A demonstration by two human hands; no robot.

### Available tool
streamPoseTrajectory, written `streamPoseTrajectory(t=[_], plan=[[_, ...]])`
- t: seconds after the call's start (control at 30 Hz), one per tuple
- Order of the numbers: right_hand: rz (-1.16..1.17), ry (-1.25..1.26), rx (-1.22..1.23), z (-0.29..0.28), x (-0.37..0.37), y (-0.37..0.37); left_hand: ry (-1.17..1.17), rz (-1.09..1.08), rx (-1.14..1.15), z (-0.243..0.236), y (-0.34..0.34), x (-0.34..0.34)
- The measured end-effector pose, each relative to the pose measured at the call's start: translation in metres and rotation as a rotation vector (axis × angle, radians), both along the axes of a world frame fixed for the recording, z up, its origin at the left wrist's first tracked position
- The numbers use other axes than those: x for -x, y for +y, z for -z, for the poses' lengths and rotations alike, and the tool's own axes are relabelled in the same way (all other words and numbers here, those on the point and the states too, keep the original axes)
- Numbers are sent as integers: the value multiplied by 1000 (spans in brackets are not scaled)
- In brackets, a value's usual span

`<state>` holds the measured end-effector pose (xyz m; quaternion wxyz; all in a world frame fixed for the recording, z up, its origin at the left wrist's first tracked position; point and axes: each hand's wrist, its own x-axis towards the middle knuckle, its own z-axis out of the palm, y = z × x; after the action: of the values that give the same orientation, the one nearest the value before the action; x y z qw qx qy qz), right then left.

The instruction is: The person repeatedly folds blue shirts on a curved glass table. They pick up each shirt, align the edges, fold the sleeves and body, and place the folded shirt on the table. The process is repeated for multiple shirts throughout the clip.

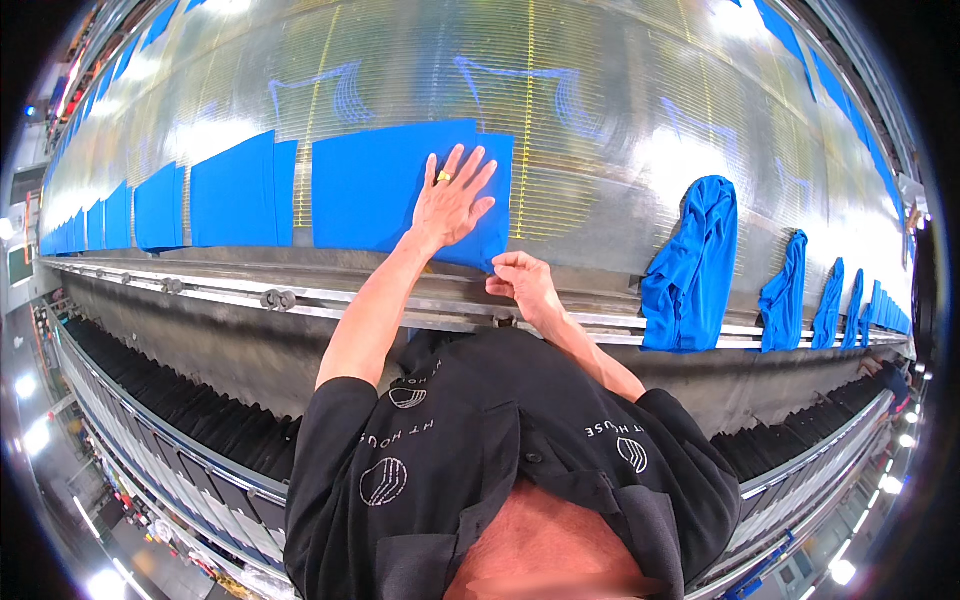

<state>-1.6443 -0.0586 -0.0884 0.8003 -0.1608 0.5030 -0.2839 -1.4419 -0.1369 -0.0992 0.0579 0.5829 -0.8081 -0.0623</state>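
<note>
A blue fabric panel [365,190] lies spread on the long, shiny table, its near edge close to the metal rail. My left hand [452,203], with a yellow ring on one finger, rests flat on the panel's right part with fingers spread. At the panel's near right corner, the fingertips of my right hand [528,285] are pinched together on the cloth. Under that pinch the corner itself is mostly hidden.
More flat blue panels [235,198] line the table's near edge to the left. Bunched blue cloths [695,265] hang over the rail [600,328] on the right. Yellow ruled lines and blue marks cover the tabletop [590,200]. Dark folded pieces [190,400] sit in a rack behind me.
</note>
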Motion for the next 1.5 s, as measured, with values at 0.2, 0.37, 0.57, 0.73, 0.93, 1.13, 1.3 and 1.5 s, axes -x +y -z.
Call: streamPoseTrajectory(t=[0.2, 0.37, 0.57, 0.73, 0.93, 1.13, 1.3, 1.5], plan=[[-46, 120, 82, -7, 1, 4, -7, -1, 13, 0, -1, 1], [-74, 235, 195, -11, 5, 8, -17, 2, -4, -2, 0, 1], [-202, 417, 501, -7, 7, 16, -5, 4, -12, 0, -1, 1], [-307, 612, 606, -12, 10, 13, -10, 13, 4, 0, -1, 1], [-309, 596, 527, -17, 24, 5, -8, 44, -36, -4, 25, 14], [-296, 483, 397, -10, 31, 2, 56, 157, -85, -7, 58, 50], [-520, 535, 418, -17, 44, -7, 88, 263, -195, -13, 76, 49], [-573, 618, 667, -54, 51, -37, 237, -127, -144, -16, 90, 26]])
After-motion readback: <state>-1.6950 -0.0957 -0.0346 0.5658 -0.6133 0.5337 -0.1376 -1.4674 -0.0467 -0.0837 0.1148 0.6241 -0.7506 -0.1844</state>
